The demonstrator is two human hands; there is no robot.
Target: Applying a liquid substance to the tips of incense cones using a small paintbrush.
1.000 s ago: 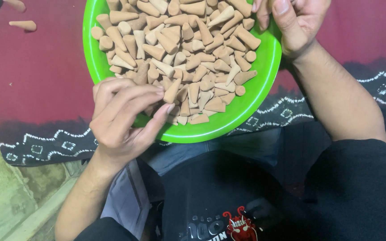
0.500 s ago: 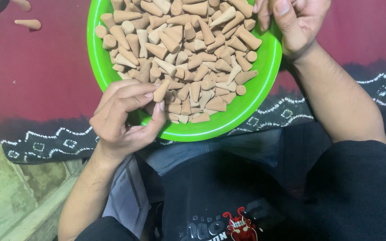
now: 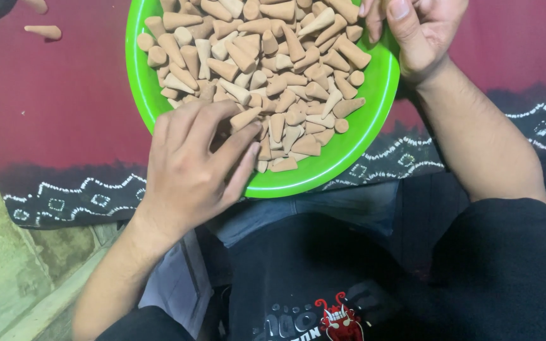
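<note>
small tan clay cones fill the round bright green plastic plate, which sits on a dark red cloth with a white patterned hem. compared with half a second ago, the left hand has moved farther onto the plate: then it hovered at the near rim with one cone pinched up between thumb and fingers, now its fingers lie spread flat over the near left part of the heap, fingertips among the cones. the cones under that palm are hidden, so i cannot tell whether it has closed on any; one cone pokes out just beside the index finger. the right hand stays at the far right rim, thumb pressed on the inner edge, clamping the plate; its fingers are cut off by the top of the frame. the plate's far part is cut off as well. one loose cone lies well apart on the cloth at far left.
</note>
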